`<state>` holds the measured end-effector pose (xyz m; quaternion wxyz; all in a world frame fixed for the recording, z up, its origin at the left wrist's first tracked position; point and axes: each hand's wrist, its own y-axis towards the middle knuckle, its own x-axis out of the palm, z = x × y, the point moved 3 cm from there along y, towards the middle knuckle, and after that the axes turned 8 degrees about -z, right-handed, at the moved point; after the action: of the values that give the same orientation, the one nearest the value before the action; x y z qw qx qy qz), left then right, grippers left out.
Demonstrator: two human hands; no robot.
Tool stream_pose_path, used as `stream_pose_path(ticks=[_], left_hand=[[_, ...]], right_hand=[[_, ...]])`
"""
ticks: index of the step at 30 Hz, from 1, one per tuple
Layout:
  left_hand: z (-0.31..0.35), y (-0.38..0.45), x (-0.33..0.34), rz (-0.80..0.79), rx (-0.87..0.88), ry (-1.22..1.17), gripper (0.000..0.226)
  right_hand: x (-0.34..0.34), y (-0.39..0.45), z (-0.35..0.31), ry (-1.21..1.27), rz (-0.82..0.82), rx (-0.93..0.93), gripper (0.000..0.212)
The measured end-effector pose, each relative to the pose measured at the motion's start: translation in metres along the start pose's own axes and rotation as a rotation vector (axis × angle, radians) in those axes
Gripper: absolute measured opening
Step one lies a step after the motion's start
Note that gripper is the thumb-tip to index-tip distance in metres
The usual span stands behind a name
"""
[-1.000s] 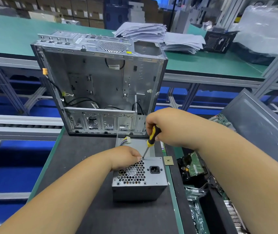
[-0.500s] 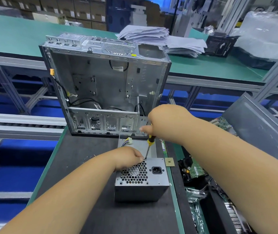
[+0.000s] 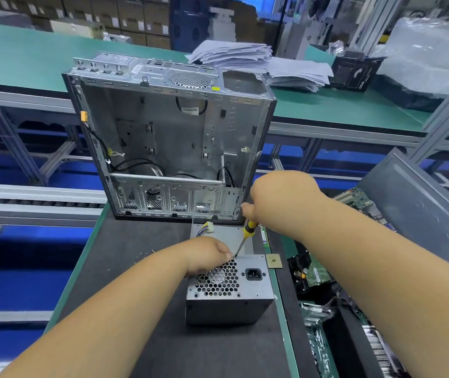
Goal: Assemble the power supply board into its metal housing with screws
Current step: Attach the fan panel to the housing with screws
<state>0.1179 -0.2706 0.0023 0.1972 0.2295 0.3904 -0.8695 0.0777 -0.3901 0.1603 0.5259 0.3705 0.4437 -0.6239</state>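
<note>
A grey power supply box lies on the dark mat, its honeycomb fan grille and black mains socket facing up towards me. My right hand grips a yellow-and-black screwdriver whose tip meets the box's top rear edge near the grille. My left hand rests on the box at the grille's upper left, fingertips right by the screwdriver tip; whether they pinch a screw is hidden. Behind stands an open silver computer case, empty apart from some cables.
A small gold chip lies right of the box. Loose screws are scattered on the mat to the left. Circuit boards and parts fill a bin at right, beside a grey panel. Paper stacks sit on the far green bench.
My right hand has turned over the screwdriver handle, so less of the handle shows. The view shifted slightly; the left hand and the box stay put.
</note>
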Motion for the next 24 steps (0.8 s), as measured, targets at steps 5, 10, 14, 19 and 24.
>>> stream_pose_path(ticks=[5,10,14,19,24], left_hand=[[0.0,0.0,-0.001,-0.008,0.007,0.025,0.03],[-0.001,0.002,0.0,-0.011,0.002,0.031,0.031],[0.0,0.003,0.0,-0.008,0.007,0.033,0.03],[0.0,0.002,0.002,-0.005,0.004,0.031,0.029],[0.001,0.001,0.001,-0.003,-0.005,0.052,0.032]], right_hand=[[0.008,0.001,0.011,0.071,-0.062,0.011,0.048],[0.003,-0.009,0.008,0.307,-0.125,-0.267,0.01],[-0.005,-0.011,0.001,0.144,-0.096,-0.249,0.024],[-0.003,0.004,-0.009,0.046,-0.141,-0.068,0.043],[0.003,0.006,-0.006,0.015,-0.03,-0.033,0.041]])
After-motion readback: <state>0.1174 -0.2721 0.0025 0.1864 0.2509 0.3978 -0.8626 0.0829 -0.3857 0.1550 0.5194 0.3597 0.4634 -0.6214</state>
